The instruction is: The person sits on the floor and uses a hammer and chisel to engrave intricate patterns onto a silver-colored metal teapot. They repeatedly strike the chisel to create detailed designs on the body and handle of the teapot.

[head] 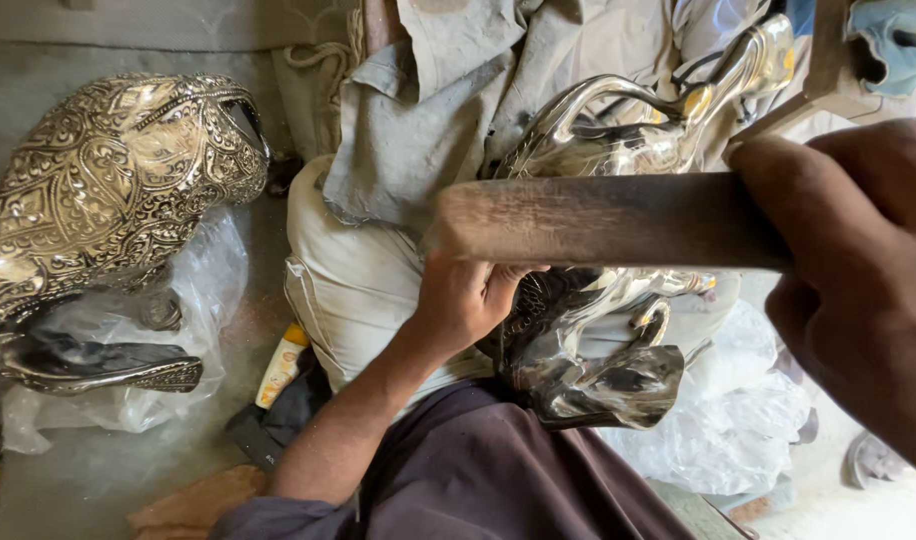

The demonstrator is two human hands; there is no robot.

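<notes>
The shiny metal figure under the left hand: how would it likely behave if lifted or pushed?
The metal figure looks polished and mirror-smooth, so probably slippery to bare fingers. Its thin curved neck suggests stiff but dentable sheet metal. Resting on a soft white cushion and steadied by the left hand, it would likely tip if released.

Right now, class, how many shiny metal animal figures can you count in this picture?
2. An engraved figure lies at the left on clear plastic. A smooth figure sits at centre under the left hand, partly hidden by the wooden handle. Others may be hidden.
</notes>
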